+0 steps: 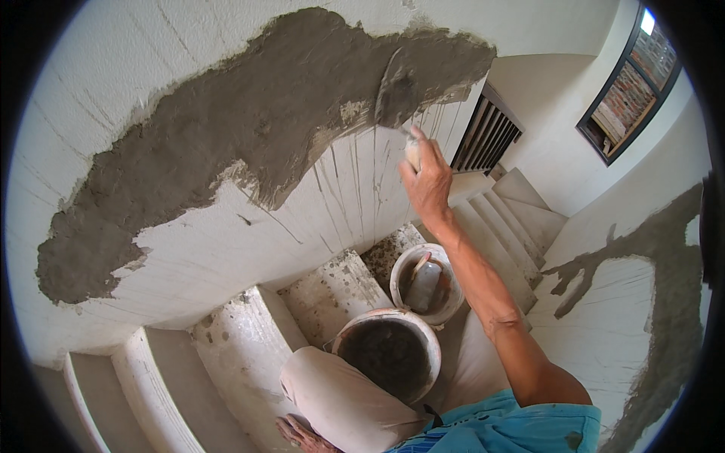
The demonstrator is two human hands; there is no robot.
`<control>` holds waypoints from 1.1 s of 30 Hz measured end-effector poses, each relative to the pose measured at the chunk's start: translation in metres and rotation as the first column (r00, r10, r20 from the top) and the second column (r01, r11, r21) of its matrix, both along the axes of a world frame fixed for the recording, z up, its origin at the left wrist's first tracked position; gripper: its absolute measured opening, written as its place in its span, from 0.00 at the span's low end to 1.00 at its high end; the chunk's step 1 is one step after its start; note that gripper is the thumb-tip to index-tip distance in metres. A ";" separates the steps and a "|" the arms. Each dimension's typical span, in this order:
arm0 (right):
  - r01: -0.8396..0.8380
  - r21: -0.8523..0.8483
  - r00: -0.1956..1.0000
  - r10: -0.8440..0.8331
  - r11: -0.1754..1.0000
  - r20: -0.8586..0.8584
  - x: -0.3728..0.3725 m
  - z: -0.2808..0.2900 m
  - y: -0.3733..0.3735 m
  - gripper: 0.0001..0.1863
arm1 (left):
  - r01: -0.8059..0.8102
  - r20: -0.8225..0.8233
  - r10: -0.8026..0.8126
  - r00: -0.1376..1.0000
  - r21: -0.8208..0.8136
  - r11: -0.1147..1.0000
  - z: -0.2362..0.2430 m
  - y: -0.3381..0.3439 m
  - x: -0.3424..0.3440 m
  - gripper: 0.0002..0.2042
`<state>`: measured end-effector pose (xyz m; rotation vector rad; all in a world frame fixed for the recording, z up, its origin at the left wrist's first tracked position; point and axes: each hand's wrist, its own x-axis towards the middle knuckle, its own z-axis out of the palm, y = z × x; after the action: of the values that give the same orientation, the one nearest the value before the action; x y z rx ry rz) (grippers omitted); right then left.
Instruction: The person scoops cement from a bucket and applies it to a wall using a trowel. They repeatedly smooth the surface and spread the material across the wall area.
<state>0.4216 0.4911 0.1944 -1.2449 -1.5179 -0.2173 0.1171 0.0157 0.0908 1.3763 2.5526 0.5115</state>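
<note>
Spreading grey mortar [226,106] over a white wall [196,257] looked to be the step in hand.
From the left, the damp, ragged-edged patch sloped up above the spattered stairs [230,340]; the left hand [302,436], partly cut off, lay beside the knee [343,400], fingers loosely spread; 1 round, crusted bucket [436,366] held dark mix; the trowel [396,98] lay against the patch's far end, its pale handle gripped by the right hand [429,180]. The next stroke probably called for flat, even pressure.
</note>
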 end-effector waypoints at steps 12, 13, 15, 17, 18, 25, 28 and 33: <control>-0.012 -0.016 1.000 0.012 1.000 -0.003 0.005 0.008 -0.005 0.33 | 0.027 0.045 -0.026 0.999 -0.015 1.000 0.013 0.002 -0.001 0.49; 0.011 -0.032 0.999 -0.012 0.999 -0.039 0.007 0.008 -0.002 0.33 | 0.035 0.039 -0.035 0.999 0.000 0.999 0.007 0.000 -0.003 0.48; 0.020 -0.022 1.000 -0.020 1.000 -0.019 0.006 0.001 0.001 0.33 | 0.042 0.019 -0.042 0.999 0.000 0.999 0.004 -0.001 -0.004 0.46; -0.003 -0.028 1.000 0.003 1.000 0.012 0.004 -0.010 0.001 0.34 | 0.040 -0.006 -0.040 0.999 -0.029 0.999 0.003 0.000 -0.004 0.43; -0.036 -0.042 0.999 0.037 0.998 0.027 -0.001 -0.020 -0.003 0.34 | 0.027 -0.008 -0.027 1.000 -0.044 0.999 0.004 0.001 -0.004 0.42; -0.149 -0.028 0.988 0.150 0.988 0.042 -0.005 -0.024 -0.021 0.33 | 0.033 -0.025 -0.033 0.999 0.004 0.999 -0.003 -0.006 -0.005 0.37; -0.057 0.024 0.998 0.057 0.998 0.003 0.009 -0.007 -0.005 0.33 | 0.026 -0.032 -0.028 0.999 -0.036 0.999 -0.001 -0.004 -0.004 0.37; 0.034 0.073 0.999 -0.032 0.997 -0.023 0.021 0.012 0.016 0.32 | 0.036 -0.022 -0.038 0.999 -0.081 0.996 0.009 0.001 -0.002 0.39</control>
<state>0.4422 0.5066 0.2064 -1.2113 -1.4589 -0.2778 0.1148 0.0165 0.0994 1.4068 2.5312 0.3846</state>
